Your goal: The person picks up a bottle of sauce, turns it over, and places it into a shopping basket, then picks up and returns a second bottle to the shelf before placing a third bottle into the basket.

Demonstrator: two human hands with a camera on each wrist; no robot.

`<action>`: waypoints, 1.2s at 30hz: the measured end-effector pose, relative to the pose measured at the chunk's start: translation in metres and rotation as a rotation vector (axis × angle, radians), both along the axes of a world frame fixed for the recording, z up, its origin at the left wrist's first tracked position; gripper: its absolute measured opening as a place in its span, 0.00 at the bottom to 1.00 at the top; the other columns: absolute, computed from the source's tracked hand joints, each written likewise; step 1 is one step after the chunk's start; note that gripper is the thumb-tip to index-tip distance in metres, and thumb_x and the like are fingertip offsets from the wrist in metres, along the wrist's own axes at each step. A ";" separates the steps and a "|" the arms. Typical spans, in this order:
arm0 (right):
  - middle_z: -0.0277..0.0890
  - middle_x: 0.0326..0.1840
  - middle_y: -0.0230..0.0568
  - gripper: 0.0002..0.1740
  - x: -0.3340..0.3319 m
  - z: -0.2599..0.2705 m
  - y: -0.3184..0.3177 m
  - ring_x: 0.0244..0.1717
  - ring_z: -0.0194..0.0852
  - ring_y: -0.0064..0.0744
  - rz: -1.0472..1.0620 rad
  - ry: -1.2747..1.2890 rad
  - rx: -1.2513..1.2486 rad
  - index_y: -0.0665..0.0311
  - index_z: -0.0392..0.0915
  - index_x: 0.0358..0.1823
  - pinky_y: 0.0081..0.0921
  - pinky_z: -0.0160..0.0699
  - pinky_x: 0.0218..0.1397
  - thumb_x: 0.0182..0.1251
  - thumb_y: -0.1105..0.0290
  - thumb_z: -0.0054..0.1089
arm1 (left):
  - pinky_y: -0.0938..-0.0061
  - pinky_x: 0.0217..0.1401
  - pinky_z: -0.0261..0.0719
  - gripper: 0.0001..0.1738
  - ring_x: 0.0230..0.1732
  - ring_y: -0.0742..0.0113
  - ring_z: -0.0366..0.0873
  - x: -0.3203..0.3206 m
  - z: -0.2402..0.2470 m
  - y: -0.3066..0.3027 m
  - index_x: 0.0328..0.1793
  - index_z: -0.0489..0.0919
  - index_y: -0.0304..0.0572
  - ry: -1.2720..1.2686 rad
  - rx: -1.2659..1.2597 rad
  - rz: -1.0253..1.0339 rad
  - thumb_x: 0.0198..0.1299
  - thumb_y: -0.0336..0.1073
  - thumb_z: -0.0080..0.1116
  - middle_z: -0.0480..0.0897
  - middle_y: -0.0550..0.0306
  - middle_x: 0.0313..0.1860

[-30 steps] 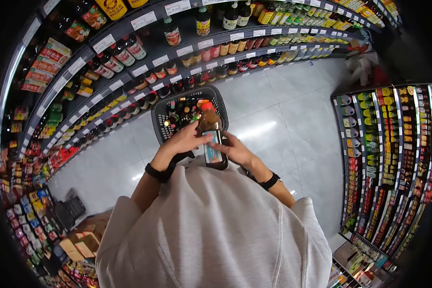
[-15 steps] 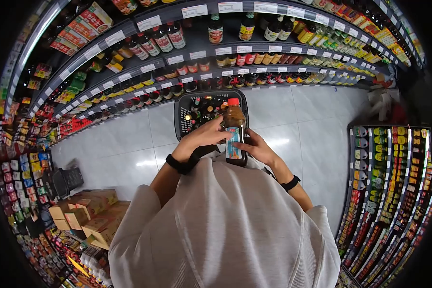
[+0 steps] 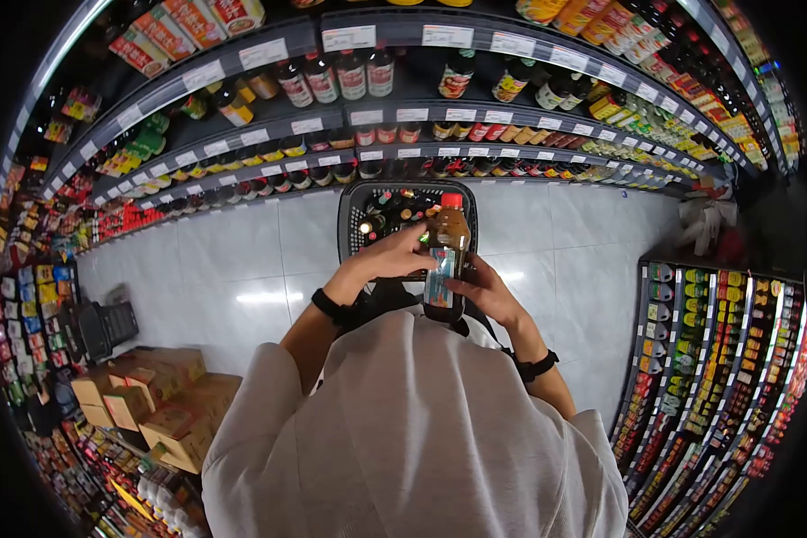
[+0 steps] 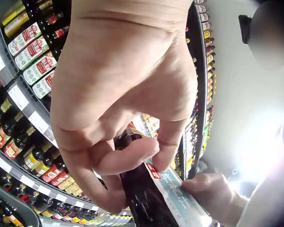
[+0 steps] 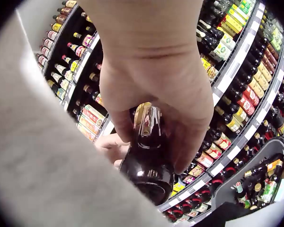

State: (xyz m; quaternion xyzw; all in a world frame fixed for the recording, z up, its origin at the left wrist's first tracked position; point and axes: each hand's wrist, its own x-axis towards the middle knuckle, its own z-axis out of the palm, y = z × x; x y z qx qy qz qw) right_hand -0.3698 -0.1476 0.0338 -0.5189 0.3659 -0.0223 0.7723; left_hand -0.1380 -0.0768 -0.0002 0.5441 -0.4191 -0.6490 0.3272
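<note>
Both hands hold a large bottle of dark sauce (image 3: 450, 238) with a red cap and a blue label, in front of the person's chest. The left hand (image 3: 388, 257) is at its left side, with thumb and bent fingers around the upper body in the left wrist view. On the right, the right hand (image 3: 493, 291) grips the lower part, its thumb on the label (image 4: 175, 194). The bottle's dark base (image 5: 149, 182) points toward the person in the right wrist view. Just beyond the hands stands a dark shopping basket (image 3: 343, 224) with several bottles in it.
Curved shelves (image 3: 332, 117) of sauce bottles run along the far side, behind the basket. Another rack (image 3: 708, 359) of goods stands at the right. Cardboard boxes (image 3: 184, 421) and a second dark basket (image 3: 108, 325) are at the left. Grey floor tiles (image 3: 206, 269) lie between.
The head view has turned, so the shelves and basket sit further right and lower. The bottle, earlier leaning with its cap to the left, now leans slightly right. Both hands keep hold of it.
</note>
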 end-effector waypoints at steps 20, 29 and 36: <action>0.78 0.63 0.40 0.28 -0.024 -0.004 -0.062 0.63 0.75 0.28 0.260 -0.074 0.061 0.69 0.69 0.71 0.28 0.73 0.68 0.75 0.65 0.63 | 0.80 0.29 0.77 0.34 0.29 0.78 0.78 -0.067 0.022 0.002 0.71 0.69 0.32 -0.066 -0.111 0.436 0.63 0.38 0.67 0.84 0.59 0.37; 0.81 0.55 0.50 0.38 -0.137 0.003 -0.151 0.55 0.80 0.30 0.388 -0.113 -0.154 0.73 0.61 0.73 0.30 0.79 0.59 0.72 0.60 0.69 | 0.79 0.33 0.82 0.31 0.40 0.74 0.84 -0.191 0.046 -0.063 0.73 0.69 0.37 0.000 -0.074 0.498 0.67 0.39 0.65 0.84 0.55 0.48; 0.80 0.56 0.50 0.39 -0.193 0.001 -0.184 0.56 0.81 0.32 0.346 -0.195 -0.018 0.75 0.58 0.74 0.29 0.80 0.59 0.73 0.60 0.68 | 0.75 0.37 0.84 0.35 0.48 0.68 0.85 -0.249 0.053 -0.093 0.76 0.65 0.40 -0.178 -0.063 0.441 0.69 0.44 0.66 0.85 0.49 0.54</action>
